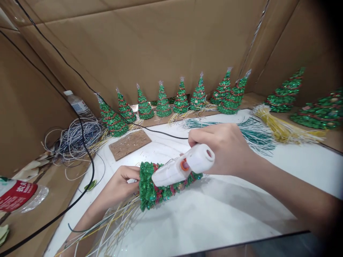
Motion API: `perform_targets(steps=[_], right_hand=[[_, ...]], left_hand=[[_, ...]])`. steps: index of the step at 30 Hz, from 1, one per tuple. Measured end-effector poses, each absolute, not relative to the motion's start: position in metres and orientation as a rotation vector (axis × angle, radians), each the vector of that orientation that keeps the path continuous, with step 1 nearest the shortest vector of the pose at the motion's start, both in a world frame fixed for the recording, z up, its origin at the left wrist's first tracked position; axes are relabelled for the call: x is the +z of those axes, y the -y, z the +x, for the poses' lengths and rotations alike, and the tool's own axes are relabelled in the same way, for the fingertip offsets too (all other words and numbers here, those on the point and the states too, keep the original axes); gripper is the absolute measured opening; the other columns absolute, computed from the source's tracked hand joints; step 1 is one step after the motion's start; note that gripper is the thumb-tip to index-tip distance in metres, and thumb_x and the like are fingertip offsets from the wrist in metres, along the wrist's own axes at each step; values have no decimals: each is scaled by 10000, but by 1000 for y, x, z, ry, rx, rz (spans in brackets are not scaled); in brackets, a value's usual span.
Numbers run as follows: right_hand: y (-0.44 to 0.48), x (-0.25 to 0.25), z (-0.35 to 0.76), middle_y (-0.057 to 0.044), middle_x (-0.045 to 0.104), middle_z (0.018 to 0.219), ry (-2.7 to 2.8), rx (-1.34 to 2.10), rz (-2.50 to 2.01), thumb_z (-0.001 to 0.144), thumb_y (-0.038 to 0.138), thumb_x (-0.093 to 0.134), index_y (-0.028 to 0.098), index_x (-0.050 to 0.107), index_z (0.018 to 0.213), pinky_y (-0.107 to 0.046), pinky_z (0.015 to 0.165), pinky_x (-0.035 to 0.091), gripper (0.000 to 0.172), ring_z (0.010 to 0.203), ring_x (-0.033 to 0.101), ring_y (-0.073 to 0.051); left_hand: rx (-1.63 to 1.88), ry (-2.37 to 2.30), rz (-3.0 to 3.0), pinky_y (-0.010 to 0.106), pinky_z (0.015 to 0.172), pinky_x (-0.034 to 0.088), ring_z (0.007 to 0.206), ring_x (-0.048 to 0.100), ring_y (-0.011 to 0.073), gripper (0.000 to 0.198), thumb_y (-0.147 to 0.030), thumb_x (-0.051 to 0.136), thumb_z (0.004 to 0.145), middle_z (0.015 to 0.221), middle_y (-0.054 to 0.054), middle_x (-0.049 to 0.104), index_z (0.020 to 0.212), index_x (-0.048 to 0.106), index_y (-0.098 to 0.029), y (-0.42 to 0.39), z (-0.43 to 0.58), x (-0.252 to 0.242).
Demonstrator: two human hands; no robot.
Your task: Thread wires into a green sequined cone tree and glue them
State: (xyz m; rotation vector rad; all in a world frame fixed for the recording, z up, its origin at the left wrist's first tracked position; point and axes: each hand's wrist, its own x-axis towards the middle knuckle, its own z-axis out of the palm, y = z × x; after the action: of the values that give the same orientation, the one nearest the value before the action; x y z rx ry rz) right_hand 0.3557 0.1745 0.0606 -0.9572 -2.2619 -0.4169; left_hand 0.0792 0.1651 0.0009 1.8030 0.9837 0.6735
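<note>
Right hand (pixel 223 148) grips glue gun (pixel 171 171) over sideways tree (pixel 162 192). Left hand (pixel 123 184) holds its wide end, maybe from inside.

Brown cardbd walls (pixel 150 46) at back, L & R; white tabletop (pixel 209 228) below w/ soft shadows (pixel 249 200).

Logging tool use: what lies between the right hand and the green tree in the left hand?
The white glue gun, held in the right hand, lies over the green tree in the head view; contact is unclear.
</note>
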Motion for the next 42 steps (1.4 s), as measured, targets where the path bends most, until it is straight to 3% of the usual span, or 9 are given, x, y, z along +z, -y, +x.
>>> perform_targets(steps=[7, 17, 27, 42], right_hand=[[-169, 71, 354, 17, 495, 553, 2329, -471, -1084, 630, 287, 463, 157, 520, 645, -238, 514, 106, 143, 475, 368, -82], [-166, 92, 342, 18, 485, 523, 2419, -757, -1181, 631, 308, 586, 170, 560, 684, -249, 521, 64, 150, 454, 295, -85], [-172, 98, 342, -15, 603, 663, 2561, -591, -1286, 735, 299, 637, 162, 610, 775, -244, 517, 103, 146, 538, 450, -114], [-180, 92, 342, 12, 587, 627, 2524, -643, -1270, 673, 357, 670, 199, 617, 755, -237, 483, 105, 185, 548, 502, -144]], left_hand=[[679, -980, 1804, 229, 675, 459, 730, 610, 157, 153, -113, 670, 756, 782, 38, 715, 674, 773, -190, -165, 81, 1], [666, -977, 1796, 226, 648, 439, 598, 525, 116, 177, -156, 657, 766, 626, 22, 637, 617, 751, -153, -163, 80, -1], [657, -983, 1831, 230, 624, 431, 559, 485, 112, 177, -171, 646, 770, 572, 15, 583, 632, 752, -141, -164, 80, -2], [647, -1003, 1833, 229, 612, 427, 577, 493, 120, 143, -170, 649, 769, 586, 18, 592, 695, 770, -148, -164, 79, -1]])
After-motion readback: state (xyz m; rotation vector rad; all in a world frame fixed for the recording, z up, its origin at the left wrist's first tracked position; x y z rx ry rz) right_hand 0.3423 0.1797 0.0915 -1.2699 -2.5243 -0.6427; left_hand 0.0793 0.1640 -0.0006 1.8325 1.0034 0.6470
